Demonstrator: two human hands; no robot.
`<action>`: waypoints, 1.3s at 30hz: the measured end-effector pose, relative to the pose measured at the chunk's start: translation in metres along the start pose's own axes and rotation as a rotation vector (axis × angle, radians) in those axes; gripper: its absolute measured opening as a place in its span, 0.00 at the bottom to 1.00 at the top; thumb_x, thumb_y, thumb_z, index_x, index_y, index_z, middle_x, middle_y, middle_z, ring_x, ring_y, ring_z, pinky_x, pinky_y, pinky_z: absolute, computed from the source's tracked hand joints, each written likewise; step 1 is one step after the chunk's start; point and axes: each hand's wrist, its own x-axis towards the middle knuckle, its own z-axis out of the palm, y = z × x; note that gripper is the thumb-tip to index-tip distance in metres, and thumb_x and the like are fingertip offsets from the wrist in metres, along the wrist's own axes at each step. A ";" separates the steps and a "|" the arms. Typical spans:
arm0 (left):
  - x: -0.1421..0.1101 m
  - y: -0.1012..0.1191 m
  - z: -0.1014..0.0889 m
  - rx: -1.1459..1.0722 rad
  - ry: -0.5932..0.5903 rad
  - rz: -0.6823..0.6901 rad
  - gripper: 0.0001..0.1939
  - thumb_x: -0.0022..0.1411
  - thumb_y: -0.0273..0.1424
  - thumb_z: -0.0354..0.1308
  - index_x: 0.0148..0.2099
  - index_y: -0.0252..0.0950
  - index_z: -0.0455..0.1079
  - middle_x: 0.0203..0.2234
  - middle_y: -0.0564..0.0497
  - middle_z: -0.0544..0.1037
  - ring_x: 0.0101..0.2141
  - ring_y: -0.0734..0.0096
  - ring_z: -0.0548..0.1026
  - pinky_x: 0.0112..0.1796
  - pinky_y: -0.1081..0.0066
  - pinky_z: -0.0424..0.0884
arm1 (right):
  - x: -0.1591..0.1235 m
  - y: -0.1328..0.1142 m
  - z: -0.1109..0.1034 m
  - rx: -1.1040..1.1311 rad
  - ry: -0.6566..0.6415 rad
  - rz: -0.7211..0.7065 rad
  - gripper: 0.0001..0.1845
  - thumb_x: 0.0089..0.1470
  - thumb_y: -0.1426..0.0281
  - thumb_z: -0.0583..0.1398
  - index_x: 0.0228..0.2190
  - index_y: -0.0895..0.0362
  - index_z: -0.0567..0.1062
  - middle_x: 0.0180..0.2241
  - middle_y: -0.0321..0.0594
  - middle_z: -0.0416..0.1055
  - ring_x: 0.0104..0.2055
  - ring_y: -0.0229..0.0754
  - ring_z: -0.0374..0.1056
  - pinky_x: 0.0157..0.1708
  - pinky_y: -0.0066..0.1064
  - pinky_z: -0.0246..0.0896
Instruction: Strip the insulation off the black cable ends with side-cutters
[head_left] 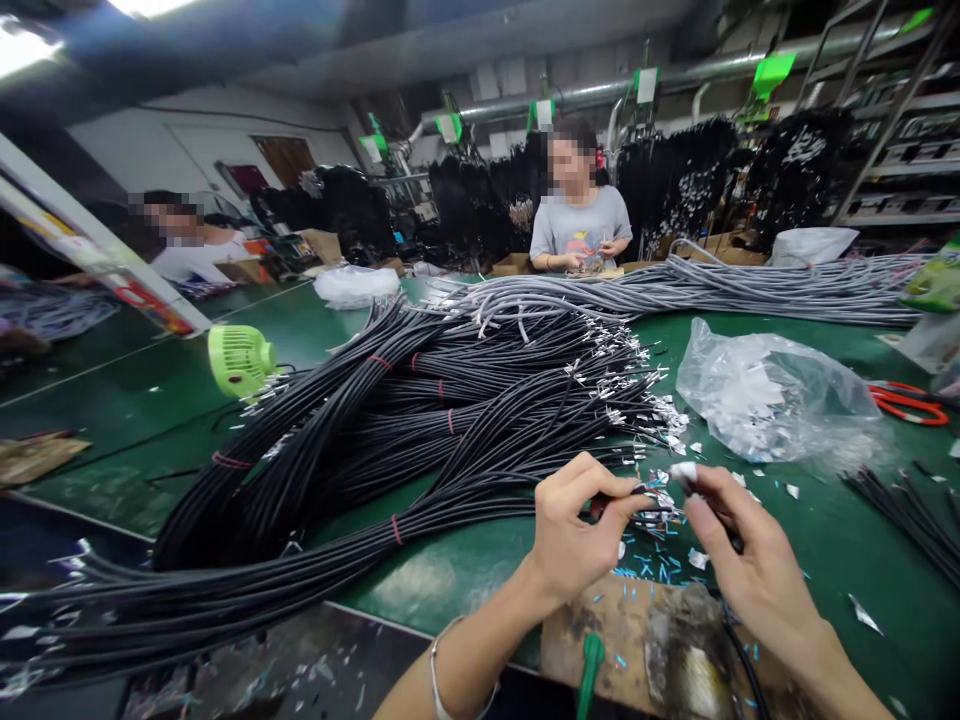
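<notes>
My left hand (pixel 577 525) is closed around the end of a black cable, its thumb and index finger pinching near the stripped tip, where thin coloured wires (pixel 656 492) stick out. My right hand (pixel 754 560) faces it just to the right, fingers curled with thumb and index close together. White wrapping (pixel 683 471) shows at that index fingertip. Something dark lies partly hidden in the right palm, too covered to name. A bundle of black cables (pixel 465 505) tied with a red band runs leftward from my left hand. Blue wire scraps (pixel 649 568) litter the table below both hands.
More tied black cables (pixel 352 440) are heaped at left centre, with grey cables (pixel 600 297) behind. A clear plastic bag (pixel 772 395) holds scraps. A green fan (pixel 241 360) stands left. A stained board (pixel 562 625) carries a metal block (pixel 694 650). A person (pixel 581 220) works opposite.
</notes>
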 end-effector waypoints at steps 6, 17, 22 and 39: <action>-0.002 -0.002 -0.001 -0.014 -0.042 0.038 0.04 0.52 0.22 0.62 0.27 0.32 0.71 0.21 0.51 0.73 0.22 0.75 0.69 0.24 0.74 0.65 | 0.000 -0.008 -0.003 0.008 -0.065 -0.097 0.08 0.56 0.69 0.57 0.35 0.55 0.76 0.30 0.36 0.70 0.30 0.36 0.66 0.29 0.25 0.61; -0.003 -0.008 0.000 0.137 -0.036 0.329 0.08 0.53 0.15 0.58 0.33 0.31 0.72 0.21 0.50 0.75 0.22 0.75 0.70 0.24 0.75 0.68 | 0.002 -0.008 -0.003 0.003 -0.080 -0.050 0.09 0.56 0.69 0.57 0.35 0.54 0.77 0.30 0.35 0.71 0.30 0.35 0.65 0.30 0.23 0.61; -0.007 -0.015 0.000 0.320 -0.036 0.521 0.11 0.54 0.15 0.56 0.39 0.30 0.71 0.23 0.49 0.76 0.22 0.74 0.71 0.24 0.74 0.68 | 0.002 -0.005 -0.003 -0.010 -0.092 -0.033 0.08 0.55 0.69 0.58 0.35 0.54 0.77 0.27 0.34 0.69 0.28 0.34 0.63 0.28 0.24 0.60; -0.001 0.004 -0.004 0.045 -0.347 -0.279 0.17 0.64 0.27 0.48 0.25 0.32 0.71 0.16 0.54 0.70 0.17 0.79 0.67 0.22 0.78 0.61 | -0.002 -0.002 -0.001 -0.059 0.009 -0.128 0.05 0.53 0.72 0.60 0.33 0.51 0.75 0.32 0.34 0.72 0.33 0.35 0.66 0.36 0.25 0.60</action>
